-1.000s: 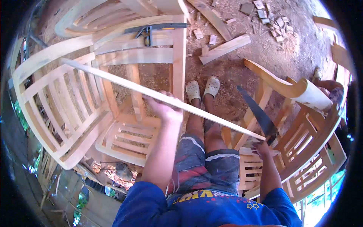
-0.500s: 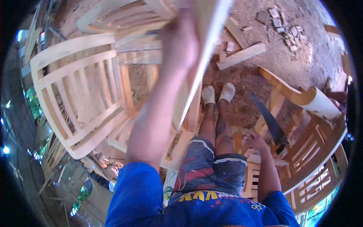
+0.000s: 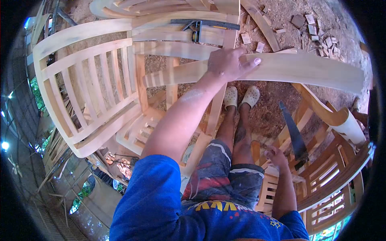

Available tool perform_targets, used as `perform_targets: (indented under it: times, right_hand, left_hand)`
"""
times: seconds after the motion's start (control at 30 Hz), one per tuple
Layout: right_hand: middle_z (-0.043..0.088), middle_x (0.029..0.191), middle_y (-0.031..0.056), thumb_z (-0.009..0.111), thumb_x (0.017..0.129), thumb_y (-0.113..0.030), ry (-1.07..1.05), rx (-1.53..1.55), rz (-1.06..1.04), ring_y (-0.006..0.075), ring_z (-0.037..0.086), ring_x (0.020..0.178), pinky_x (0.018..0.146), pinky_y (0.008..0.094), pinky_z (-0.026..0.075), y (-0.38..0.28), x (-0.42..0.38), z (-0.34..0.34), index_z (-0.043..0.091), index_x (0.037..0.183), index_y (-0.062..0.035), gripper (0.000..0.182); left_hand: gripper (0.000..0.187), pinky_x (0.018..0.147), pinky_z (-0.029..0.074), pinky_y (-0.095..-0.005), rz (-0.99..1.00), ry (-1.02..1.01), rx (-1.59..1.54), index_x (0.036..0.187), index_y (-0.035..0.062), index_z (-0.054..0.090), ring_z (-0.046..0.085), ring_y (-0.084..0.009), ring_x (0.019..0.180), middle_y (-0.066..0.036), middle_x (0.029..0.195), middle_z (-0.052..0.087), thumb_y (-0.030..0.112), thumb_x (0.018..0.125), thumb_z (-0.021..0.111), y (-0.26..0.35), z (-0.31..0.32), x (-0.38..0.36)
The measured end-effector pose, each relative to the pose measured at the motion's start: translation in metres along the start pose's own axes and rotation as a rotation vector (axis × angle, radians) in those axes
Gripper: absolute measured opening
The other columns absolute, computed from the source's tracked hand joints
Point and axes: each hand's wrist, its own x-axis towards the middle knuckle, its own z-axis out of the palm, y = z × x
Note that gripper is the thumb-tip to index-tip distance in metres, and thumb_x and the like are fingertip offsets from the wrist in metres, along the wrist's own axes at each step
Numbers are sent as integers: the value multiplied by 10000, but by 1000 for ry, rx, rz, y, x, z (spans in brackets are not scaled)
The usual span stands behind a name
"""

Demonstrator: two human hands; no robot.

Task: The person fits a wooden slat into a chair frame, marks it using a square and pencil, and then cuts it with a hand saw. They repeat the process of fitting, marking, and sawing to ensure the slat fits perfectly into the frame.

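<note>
A long, gently curved wooden board stretches across the view in front of me. My left hand grips it left of its middle, thumb on the near face and fingers over the top edge. The board's left end passes in front of pale chair frame parts. My right hand is low at the right, fingers loosely bent and apart, with nothing visible in it. Close to that hand a handsaw rests with its dark blade slanting up among wooden chair parts.
A slatted wooden chair frame stands at the left. A combination square lies on wood at the top. More wooden furniture fills the right. Offcuts and sawdust cover the ground beyond my clogs.
The board has swung from steeply upright to lying across the view, pivoting with my left hand, which moved right and down. The combination square has come into view. My right hand has barely moved.
</note>
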Motion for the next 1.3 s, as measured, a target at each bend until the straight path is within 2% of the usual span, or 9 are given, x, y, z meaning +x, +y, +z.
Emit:
perform_targets:
  times: [0.4, 0.47, 0.6, 0.8, 0.9, 1.0, 1.1, 1.13, 1.3]
  right_hand:
    - [703, 998, 45, 641, 1012, -101, 150, -123, -203, 152, 666, 816, 654, 322, 551, -43, 30, -8, 621, 1326, -63, 316]
    - [697, 1006, 37, 656, 1009, -117, 222, 177, -104, 156, 670, 834, 677, 317, 551, -87, 16, -14, 575, 1396, -73, 398]
    - [625, 1307, 103, 688, 1018, -279, 273, 1004, -428, 214, 655, 1094, 912, 369, 542, -152, 11, -40, 421, 1541, -95, 616]
    - [589, 1402, 123, 677, 1039, -384, 211, 1088, -470, 259, 625, 1211, 1015, 421, 516, -180, 72, -48, 475, 1482, -86, 570]
    - [656, 1244, 54, 649, 1056, -397, 238, 779, -315, 206, 643, 1085, 895, 386, 524, -200, 91, -22, 566, 1379, -106, 443]
    - [685, 1062, 9, 682, 1036, -415, 207, 683, -226, 150, 637, 889, 728, 321, 512, -195, 113, -3, 624, 1265, -103, 391]
    - [681, 1025, -2, 700, 1020, -439, 113, 540, -191, 142, 632, 841, 698, 306, 499, -172, 143, 4, 629, 1249, -117, 402]
    - [680, 1019, -4, 706, 1015, -449, 61, 479, -200, 141, 632, 831, 697, 305, 497, -170, 149, 4, 629, 1246, -124, 406]
    - [680, 1001, -4, 721, 997, -481, 149, 466, -72, 157, 650, 838, 722, 336, 511, -167, 151, 15, 613, 1259, -167, 423]
  left_hand:
    - [766, 797, 592, -499, -32, -172, 170, 936, 85, 760, 754, -378, 908, -178, 902, 764, 824, 863, 573, -88, -4, -16]
    - [745, 802, 591, -498, -46, -207, 237, 978, 94, 765, 752, -379, 928, -185, 911, 761, 808, 875, 576, -105, -3, -23]
    - [699, 779, 583, -505, -56, -255, 201, 980, 99, 770, 743, -397, 875, -195, 867, 745, 770, 887, 595, -152, -2, -44]
    - [663, 754, 553, -512, -70, -369, 173, 873, 49, 741, 730, -399, 834, -242, 813, 705, 703, 901, 639, -206, -1, -78]
    - [687, 810, 570, -450, -310, -324, 42, 825, 49, 733, 743, -353, 928, -201, 863, 741, 725, 899, 637, -219, 3, -83]
    - [676, 927, 573, -414, -736, 0, -204, 1096, 7, 735, 712, -328, 1125, -230, 1136, 729, 660, 964, 618, -247, 7, -71]
    - [823, 1039, 553, -431, -1146, 185, -994, 1379, -53, 539, 653, -385, 1215, -309, 1317, 633, 681, 1008, 539, -267, 19, -57]
    - [806, 1138, 506, -473, -1252, 175, -1160, 1520, -57, 333, 557, -421, 1341, -341, 1459, 499, 579, 1063, 525, -252, 9, -47]
    - [540, 1135, 507, -537, -1051, 278, -1362, 1523, 12, 378, 540, -406, 1369, -270, 1474, 512, 341, 1118, 516, -249, 34, -19]
